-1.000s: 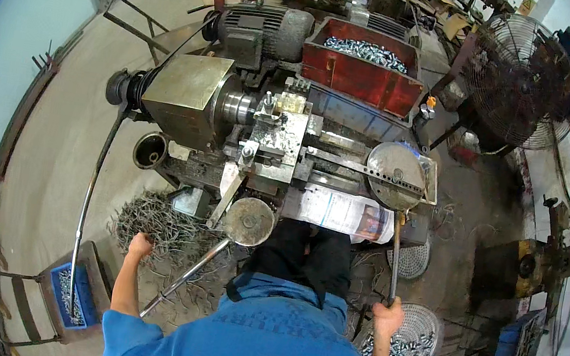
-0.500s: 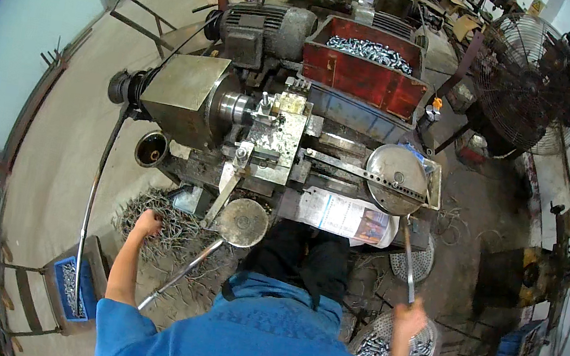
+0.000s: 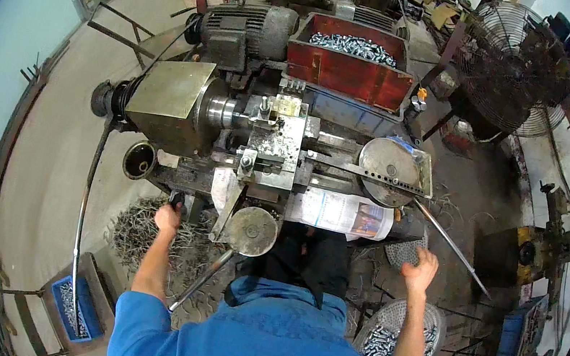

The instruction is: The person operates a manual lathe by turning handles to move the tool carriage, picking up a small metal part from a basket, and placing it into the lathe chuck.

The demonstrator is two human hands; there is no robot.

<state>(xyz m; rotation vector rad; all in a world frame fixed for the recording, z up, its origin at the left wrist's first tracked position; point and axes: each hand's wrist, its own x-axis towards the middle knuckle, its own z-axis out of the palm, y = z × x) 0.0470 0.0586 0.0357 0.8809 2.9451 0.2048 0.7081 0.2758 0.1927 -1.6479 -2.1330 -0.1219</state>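
My left hand [image 3: 167,219] is closed beside the machine's front left, over a heap of metal shavings [image 3: 135,233]; a small dark thing shows at its fingertips, too unclear to name. My right hand [image 3: 420,271] is raised with its fingers apart and holds nothing. To its right, a long metal lever [image 3: 453,248] slants from under a round disc [image 3: 390,165], apart from the hand. Before me stands a lathe-like machine with a metal slide block [image 3: 281,141] and a shiny chuck [image 3: 223,112]. A second round disc [image 3: 253,232] with a rod handle [image 3: 201,281] sits near my waist.
A basket [image 3: 436,323] of small metal parts stands below my right forearm. Behind the machine are a red bin [image 3: 347,74] of shiny parts and a motor [image 3: 247,31]. A large fan [image 3: 515,68] stands far right; a blue tray [image 3: 92,307] of parts sits at left.
My right hand has let go of the lever and moved up; the lever has swung right. My left hand has moved right and slightly up toward the machine. The near disc's rod has shifted right.
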